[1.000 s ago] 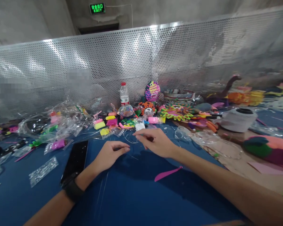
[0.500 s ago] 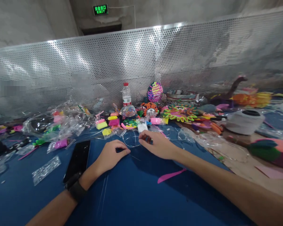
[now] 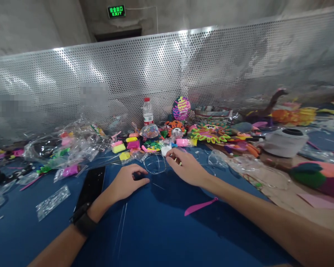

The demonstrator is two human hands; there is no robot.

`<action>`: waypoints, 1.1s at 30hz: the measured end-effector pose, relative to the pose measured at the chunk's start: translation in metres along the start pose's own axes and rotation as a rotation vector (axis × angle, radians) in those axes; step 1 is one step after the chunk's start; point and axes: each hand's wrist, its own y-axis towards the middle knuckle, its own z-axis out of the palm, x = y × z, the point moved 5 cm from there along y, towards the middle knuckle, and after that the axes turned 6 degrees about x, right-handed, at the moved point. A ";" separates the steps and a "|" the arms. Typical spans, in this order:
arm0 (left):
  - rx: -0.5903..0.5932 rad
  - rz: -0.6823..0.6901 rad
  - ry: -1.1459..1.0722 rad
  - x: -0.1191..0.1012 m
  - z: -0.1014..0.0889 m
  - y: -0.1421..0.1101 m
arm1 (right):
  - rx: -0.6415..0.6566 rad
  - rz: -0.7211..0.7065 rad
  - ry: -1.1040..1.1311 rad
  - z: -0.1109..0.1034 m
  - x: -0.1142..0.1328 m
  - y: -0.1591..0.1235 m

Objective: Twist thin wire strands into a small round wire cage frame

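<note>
My left hand (image 3: 127,182) rests on the blue table (image 3: 156,230) with its fingers curled in a pinch on a thin clear thread that I can barely see. My right hand (image 3: 185,167) lies just right of it, fingers bent and pinched, next to a clear round plastic shell (image 3: 155,163) and a white clay lump (image 3: 165,150). A black watch band (image 3: 82,220) is on my left wrist. What each pinch holds is too small to name.
A black phone (image 3: 91,187) lies left of my left hand. A pink plastic tool (image 3: 200,206) lies under my right forearm. Bags of coloured clay (image 3: 69,152), a water bottle (image 3: 147,111), clay figures (image 3: 208,132) and a white roll (image 3: 284,141) crowd the back. A perforated metal screen (image 3: 167,74) stands behind.
My right hand has slid a little forward toward the white lump and the clear shell. My left hand has curled its fingers tighter and stayed in place.
</note>
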 end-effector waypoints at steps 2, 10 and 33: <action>0.000 -0.017 -0.010 0.001 0.000 0.000 | -0.008 0.020 0.004 0.000 -0.002 0.000; -0.176 -0.017 -0.130 0.011 -0.007 0.003 | 0.026 -0.004 -0.001 0.003 -0.009 0.007; -0.014 0.074 -0.019 -0.011 -0.002 -0.004 | -0.032 -0.160 0.034 0.000 0.020 -0.010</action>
